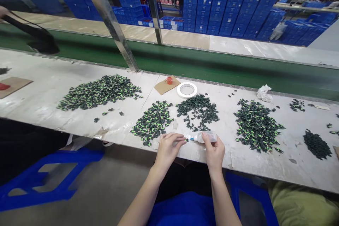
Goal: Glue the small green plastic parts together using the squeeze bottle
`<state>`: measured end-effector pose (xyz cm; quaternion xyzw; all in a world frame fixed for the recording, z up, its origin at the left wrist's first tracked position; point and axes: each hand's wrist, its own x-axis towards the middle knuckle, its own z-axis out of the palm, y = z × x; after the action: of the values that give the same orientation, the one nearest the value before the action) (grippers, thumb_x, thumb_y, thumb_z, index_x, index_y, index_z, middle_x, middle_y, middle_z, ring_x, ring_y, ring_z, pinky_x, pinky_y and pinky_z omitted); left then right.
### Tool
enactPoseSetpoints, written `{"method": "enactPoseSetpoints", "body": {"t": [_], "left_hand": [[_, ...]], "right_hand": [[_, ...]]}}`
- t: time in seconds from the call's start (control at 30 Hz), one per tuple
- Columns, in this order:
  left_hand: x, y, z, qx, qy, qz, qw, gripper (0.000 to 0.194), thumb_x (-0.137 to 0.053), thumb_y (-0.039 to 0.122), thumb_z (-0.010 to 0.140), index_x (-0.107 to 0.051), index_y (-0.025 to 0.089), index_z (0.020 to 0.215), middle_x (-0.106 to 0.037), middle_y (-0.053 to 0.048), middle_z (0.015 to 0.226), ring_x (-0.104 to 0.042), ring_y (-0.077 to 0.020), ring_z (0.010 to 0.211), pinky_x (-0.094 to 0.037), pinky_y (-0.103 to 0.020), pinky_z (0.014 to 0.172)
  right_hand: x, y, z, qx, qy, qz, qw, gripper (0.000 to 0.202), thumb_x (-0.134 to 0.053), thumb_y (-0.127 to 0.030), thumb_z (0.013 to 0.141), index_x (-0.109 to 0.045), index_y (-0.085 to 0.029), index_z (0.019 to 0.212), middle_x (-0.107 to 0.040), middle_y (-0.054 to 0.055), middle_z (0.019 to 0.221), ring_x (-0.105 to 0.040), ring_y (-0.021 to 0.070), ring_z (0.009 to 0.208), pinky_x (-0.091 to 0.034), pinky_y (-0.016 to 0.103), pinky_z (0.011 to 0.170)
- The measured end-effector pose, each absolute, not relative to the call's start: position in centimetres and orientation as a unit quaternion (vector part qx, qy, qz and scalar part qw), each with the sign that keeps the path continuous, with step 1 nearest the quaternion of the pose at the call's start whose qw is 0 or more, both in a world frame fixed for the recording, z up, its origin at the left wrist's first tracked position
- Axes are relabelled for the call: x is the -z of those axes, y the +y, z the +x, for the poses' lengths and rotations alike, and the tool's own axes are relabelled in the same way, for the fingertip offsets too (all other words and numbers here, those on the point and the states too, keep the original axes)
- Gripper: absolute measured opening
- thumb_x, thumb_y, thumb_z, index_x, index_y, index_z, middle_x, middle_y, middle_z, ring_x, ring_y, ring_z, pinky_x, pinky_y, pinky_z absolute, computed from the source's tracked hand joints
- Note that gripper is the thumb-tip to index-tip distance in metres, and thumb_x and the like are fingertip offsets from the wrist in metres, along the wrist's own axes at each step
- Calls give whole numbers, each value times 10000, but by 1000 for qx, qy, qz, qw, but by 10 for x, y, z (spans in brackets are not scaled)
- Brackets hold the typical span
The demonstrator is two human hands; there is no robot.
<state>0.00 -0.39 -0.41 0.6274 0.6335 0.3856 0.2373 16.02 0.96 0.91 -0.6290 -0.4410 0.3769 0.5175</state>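
Note:
At the table's front edge my left hand pinches a small dark part with a green spot between thumb and fingertips. My right hand is closed round a translucent squeeze bottle, held on its side. The bottle's blue tip points left and is close to the small part; whether they touch I cannot tell. Just beyond my left hand lies a pile of dark and green parts. A pile of small dark pieces spreads out beyond the bottle.
A white tape roll and a cardboard piece with a red cup sit farther back. More part piles lie left and right. A metal post rises behind the white table; a green belt runs beyond.

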Motion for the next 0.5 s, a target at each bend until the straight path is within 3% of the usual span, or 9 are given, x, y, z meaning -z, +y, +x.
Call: {"method": "enactPoseSetpoints", "body": {"t": [0.5], "left_hand": [[5, -4, 1, -396, 636, 618, 238, 62, -719, 191, 749, -698, 234, 787, -771, -20, 788, -719, -252, 873, -445, -437, 869]], "right_hand": [[-11, 10, 159, -384, -438, -622, 524, 359, -685, -512, 704, -662, -154, 718, -692, 38, 665, -618, 204, 639, -473, 290, 584]]}}
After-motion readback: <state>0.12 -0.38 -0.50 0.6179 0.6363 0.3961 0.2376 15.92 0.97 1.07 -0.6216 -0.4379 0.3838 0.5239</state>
